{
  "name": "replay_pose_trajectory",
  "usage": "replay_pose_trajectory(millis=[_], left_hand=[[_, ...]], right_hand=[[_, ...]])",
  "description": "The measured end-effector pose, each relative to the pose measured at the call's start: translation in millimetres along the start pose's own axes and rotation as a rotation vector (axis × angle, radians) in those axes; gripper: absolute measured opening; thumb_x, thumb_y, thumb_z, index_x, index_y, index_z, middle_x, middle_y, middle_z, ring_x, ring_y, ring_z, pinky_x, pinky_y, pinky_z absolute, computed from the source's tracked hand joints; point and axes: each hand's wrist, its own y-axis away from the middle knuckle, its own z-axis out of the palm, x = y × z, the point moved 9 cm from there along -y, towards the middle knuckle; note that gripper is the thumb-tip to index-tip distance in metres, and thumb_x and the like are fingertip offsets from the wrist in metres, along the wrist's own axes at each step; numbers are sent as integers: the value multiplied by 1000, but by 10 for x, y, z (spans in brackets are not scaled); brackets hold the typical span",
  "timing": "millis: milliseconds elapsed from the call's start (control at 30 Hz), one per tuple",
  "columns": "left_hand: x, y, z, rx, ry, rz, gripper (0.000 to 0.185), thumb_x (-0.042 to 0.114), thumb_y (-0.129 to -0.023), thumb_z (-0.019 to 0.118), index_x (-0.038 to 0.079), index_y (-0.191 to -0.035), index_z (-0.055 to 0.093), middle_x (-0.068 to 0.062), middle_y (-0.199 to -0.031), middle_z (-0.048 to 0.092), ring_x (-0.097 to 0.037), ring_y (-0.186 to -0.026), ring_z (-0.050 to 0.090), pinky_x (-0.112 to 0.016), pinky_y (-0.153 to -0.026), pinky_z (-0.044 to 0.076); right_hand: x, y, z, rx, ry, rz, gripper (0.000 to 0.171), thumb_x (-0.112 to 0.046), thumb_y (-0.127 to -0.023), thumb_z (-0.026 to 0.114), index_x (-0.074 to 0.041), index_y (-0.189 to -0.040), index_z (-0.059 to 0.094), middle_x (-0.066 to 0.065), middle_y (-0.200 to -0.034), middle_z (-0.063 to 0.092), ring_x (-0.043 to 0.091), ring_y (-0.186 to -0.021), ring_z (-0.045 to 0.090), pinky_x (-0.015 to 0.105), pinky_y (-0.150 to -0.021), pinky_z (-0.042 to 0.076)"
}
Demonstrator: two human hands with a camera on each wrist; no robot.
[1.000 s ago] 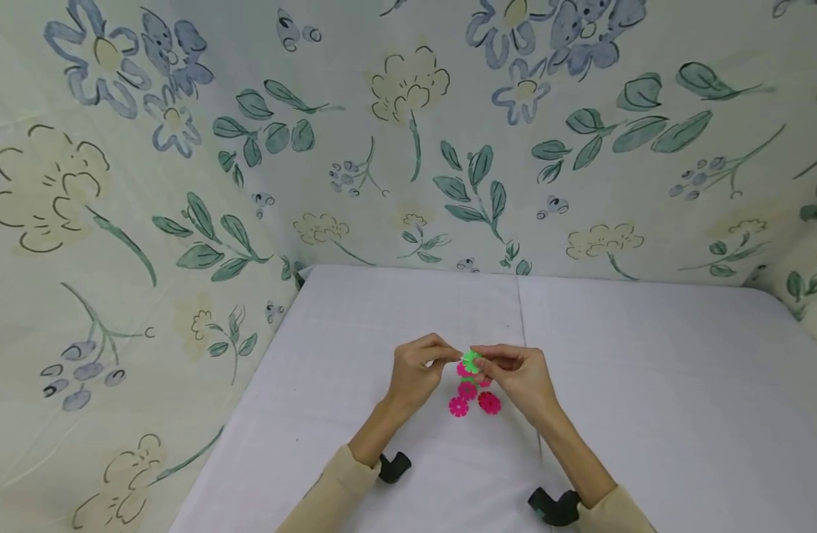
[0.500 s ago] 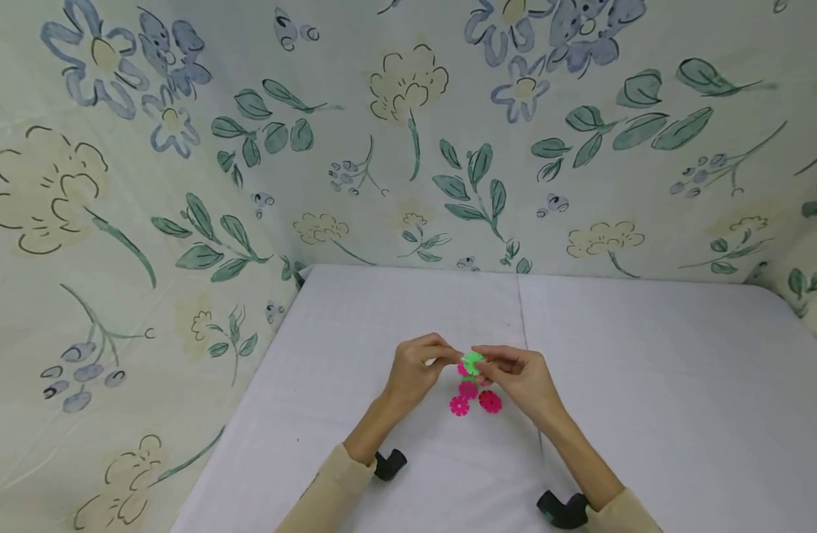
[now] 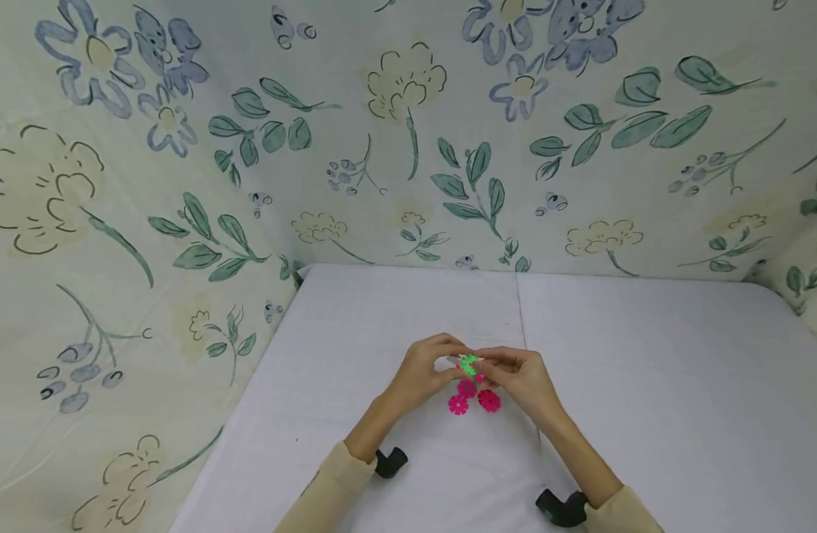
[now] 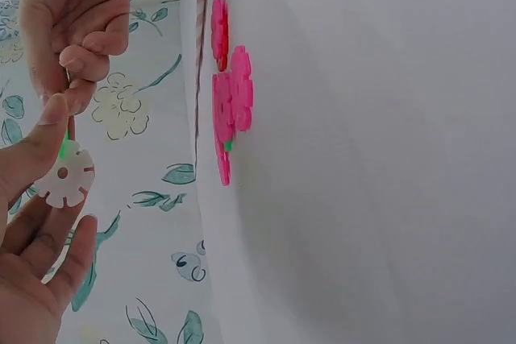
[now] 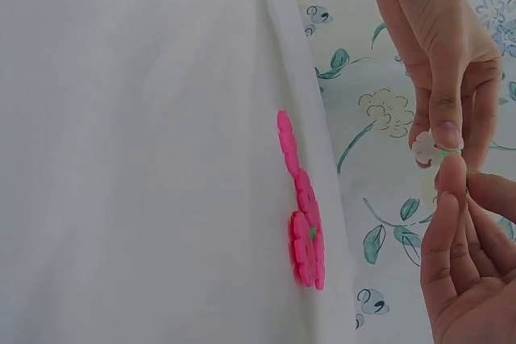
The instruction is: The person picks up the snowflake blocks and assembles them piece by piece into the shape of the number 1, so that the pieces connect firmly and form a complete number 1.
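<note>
Two hands meet just below the middle of the head view, above the white tabletop (image 3: 648, 385). The left hand (image 3: 423, 374) pinches a white notched disc (image 4: 64, 173) between thumb and fingers; in the left wrist view it sits at the left edge of the frame. The right hand (image 3: 518, 376) pinches a green notched disc (image 3: 469, 363) edge-on against the white one, with only a sliver of green showing between the fingertips in both wrist views. Whether the two discs are slotted together cannot be told. Compared with half a second ago, the hands have drawn closer, the left hand's fingers now reach over the green disc, and less of the green shows. Just below the hands, a cluster of pink notched discs (image 3: 471, 396) lies flat on the tabletop in the same place as before. Flower-printed cloth (image 3: 249, 148) fills the upper half and left of the head view.
</note>
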Motion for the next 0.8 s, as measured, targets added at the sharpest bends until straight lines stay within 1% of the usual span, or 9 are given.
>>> replay_pose_trajectory(millis=[67,167,233,333,467,567,633,667,800], left_hand=[[-22,8,13,-13,-3,-26,33,14,-75,81,10,-107,73,3,-102,70,-11,-92,65,-23,-83,55],[-71,28,-3,-12,-21,-68,35,17,-74,83,10,-107,73,3,-101,71,-11,-89,64,-24,-80,55],[-111,46,-21,-12,-35,-97,36,18,-73,83,10,-107,73,3,-101,70,-11,-88,63,-25,-79,54],[-178,74,-29,-29,-58,-135,37,20,-73,83,12,-108,73,4,-101,68,-11,-88,63,-24,-78,53],[-247,103,2,-71,-76,-161,35,18,-76,81,11,-109,73,3,-102,65,-17,-92,62,-28,-79,53],[-285,113,34,-102,-79,-173,32,17,-78,80,12,-109,72,3,-102,63,-19,-95,62,-32,-81,54],[-300,115,49,-112,-67,-177,32,17,-78,80,12,-108,72,3,-102,64,-18,-94,62,-32,-83,54],[-307,114,53,-113,-52,-182,32,16,-78,80,12,-108,71,4,-101,64,-17,-94,62,-32,-83,54],[-307,103,40,-95,8,-189,33,15,-77,81,10,-108,72,4,-100,68,-11,-93,62,-26,-83,53]], right_hand=[[26,1,12,-13,12,23,34,-29,-87,71,-6,-112,69,18,-98,72,31,-74,72,31,-70,60],[69,14,-24,-29,47,60,34,-30,-88,70,-8,-114,68,17,-104,72,25,-76,72,29,-72,60],[109,27,-76,-40,81,86,34,-31,-89,69,-9,-116,68,16,-107,71,25,-79,71,31,-73,60],[193,58,-165,-60,130,130,35,-28,-89,70,-8,-117,67,16,-106,70,24,-81,69,31,-74,59],[329,116,-220,-137,146,177,38,-23,-88,71,-5,-121,65,17,-105,70,24,-83,68,30,-72,58],[415,152,-188,-226,164,176,40,-18,-86,72,-3,-123,64,19,-106,70,22,-83,68,27,-70,56],[458,164,-156,-266,189,171,41,-16,-84,74,-4,-122,65,17,-104,70,18,-80,66,24,-68,54],[464,165,-136,-285,210,154,40,-14,-83,74,-4,-121,65,17,-103,70,17,-78,65,23,-67,53],[463,149,-82,-307,286,97,38,-12,-79,78,-5,-115,69,15,-93,67,13,-69,61,21,-62,51]])
